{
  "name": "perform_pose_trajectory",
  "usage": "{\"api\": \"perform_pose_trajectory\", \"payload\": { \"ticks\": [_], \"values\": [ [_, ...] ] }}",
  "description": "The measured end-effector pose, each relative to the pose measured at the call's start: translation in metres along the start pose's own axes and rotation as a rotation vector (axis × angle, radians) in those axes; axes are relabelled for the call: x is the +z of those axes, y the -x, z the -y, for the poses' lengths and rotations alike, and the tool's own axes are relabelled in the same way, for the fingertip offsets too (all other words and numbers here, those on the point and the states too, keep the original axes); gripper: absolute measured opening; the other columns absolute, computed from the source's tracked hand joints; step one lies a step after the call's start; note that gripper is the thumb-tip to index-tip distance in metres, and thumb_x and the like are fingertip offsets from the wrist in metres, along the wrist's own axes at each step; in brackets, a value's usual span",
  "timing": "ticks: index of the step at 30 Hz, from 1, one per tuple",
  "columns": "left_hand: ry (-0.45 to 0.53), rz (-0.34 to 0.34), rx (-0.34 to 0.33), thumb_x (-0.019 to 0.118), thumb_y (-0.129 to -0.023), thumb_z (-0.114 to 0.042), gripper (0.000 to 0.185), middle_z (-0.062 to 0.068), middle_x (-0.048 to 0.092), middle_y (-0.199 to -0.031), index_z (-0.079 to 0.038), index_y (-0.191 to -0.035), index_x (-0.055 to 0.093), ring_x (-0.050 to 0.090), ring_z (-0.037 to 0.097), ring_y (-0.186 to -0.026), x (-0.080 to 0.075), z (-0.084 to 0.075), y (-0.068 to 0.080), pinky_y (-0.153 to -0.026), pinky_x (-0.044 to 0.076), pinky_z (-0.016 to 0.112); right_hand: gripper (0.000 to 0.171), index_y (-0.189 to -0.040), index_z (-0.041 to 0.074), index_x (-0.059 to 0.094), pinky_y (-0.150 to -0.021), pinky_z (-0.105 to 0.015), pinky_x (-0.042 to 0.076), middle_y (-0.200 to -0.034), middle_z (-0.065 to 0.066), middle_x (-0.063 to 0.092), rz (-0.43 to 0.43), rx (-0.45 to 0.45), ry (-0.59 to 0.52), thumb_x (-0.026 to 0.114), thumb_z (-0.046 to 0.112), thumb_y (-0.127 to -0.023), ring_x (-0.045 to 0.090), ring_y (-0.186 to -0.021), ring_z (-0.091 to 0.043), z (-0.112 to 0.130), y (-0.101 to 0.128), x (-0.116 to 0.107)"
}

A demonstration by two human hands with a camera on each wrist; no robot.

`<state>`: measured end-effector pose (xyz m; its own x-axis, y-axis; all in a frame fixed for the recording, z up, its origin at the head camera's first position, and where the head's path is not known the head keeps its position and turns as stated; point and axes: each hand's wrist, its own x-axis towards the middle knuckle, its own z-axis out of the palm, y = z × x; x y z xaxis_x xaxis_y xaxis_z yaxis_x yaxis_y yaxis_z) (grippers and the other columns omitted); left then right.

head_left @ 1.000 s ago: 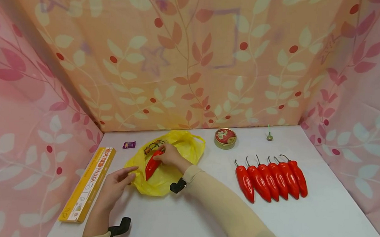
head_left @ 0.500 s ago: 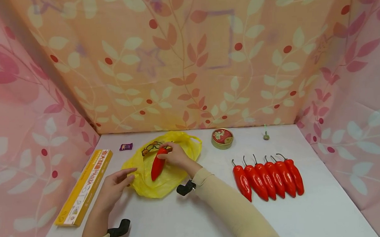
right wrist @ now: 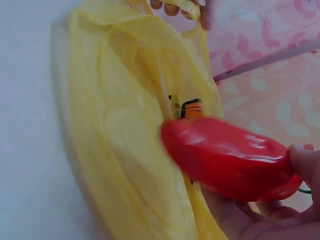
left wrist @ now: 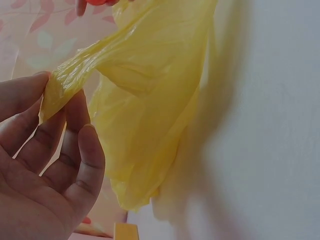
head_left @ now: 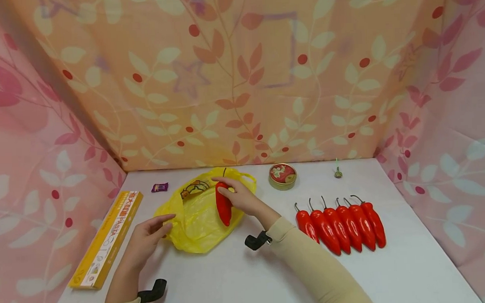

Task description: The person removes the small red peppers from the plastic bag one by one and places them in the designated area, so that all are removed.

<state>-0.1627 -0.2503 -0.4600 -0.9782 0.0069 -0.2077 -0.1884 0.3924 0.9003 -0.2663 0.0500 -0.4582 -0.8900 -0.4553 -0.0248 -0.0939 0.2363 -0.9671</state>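
Note:
A yellow plastic bag (head_left: 196, 213) lies on the white table (head_left: 247, 276) left of centre. My left hand (head_left: 151, 230) pinches the bag's left edge (left wrist: 57, 87) between thumb and fingers. My right hand (head_left: 240, 197) holds a red chili pepper (head_left: 223, 204) near its stem end, tip down, over the bag's right part; the pepper (right wrist: 230, 157) shows large in the right wrist view above the yellow bag (right wrist: 135, 135). Several more red peppers (head_left: 341, 224) lie in a row to the right.
A long yellow pasta box (head_left: 107, 238) lies along the left edge. A small purple wrapped sweet (head_left: 159, 187), a round red tin (head_left: 282, 176) and a small green-stemmed object (head_left: 337, 172) sit near the back. Patterned cloth walls enclose the table on three sides.
My right hand has lifted the red pepper and carried it rightward over the bag, turning it from slanted to nearly upright. The left hand has kept its pinch on the bag.

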Motion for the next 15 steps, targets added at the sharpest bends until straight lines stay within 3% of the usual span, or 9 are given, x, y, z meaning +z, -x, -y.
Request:
{"api": "perform_pose_trajectory", "payload": {
  "ticks": [8, 11, 15],
  "values": [
    [-0.023, -0.002, 0.01, 0.06, -0.102, -0.033, 0.043, 0.011, 0.053, -0.142, -0.015, -0.141, 0.06, 0.047, 0.024, -0.114, -0.001, -0.001, 0.001, -0.088, 0.053, 0.02, 0.042, -0.146, 0.026, 0.051, -0.088, -0.036, 0.058, -0.137, -0.008, 0.054, -0.036, -0.001, 0.02, 0.052, 0.036, -0.105, 0.056, -0.115, -0.026, -0.003, 0.032, -0.024],
    [-0.025, 0.0, 0.004, 0.061, -0.102, -0.033, 0.043, 0.012, 0.053, -0.14, -0.015, -0.141, 0.06, 0.046, 0.025, -0.115, -0.002, -0.001, 0.001, -0.089, 0.053, 0.022, 0.047, -0.146, 0.032, 0.049, -0.087, -0.038, 0.058, -0.139, -0.007, 0.052, -0.036, 0.048, 0.016, 0.061, 0.034, -0.101, 0.054, -0.119, -0.029, -0.003, 0.049, -0.037],
    [-0.028, -0.002, 0.006, 0.061, -0.102, -0.033, 0.043, 0.012, 0.053, -0.141, -0.015, -0.141, 0.06, 0.046, 0.024, -0.115, -0.001, 0.001, 0.0, -0.088, 0.053, 0.021, 0.066, -0.147, 0.046, 0.045, -0.083, -0.04, 0.06, -0.145, -0.003, 0.049, -0.076, 0.118, 0.079, 0.076, 0.031, -0.091, 0.053, -0.125, -0.032, -0.005, 0.073, -0.051]
  ]
}}
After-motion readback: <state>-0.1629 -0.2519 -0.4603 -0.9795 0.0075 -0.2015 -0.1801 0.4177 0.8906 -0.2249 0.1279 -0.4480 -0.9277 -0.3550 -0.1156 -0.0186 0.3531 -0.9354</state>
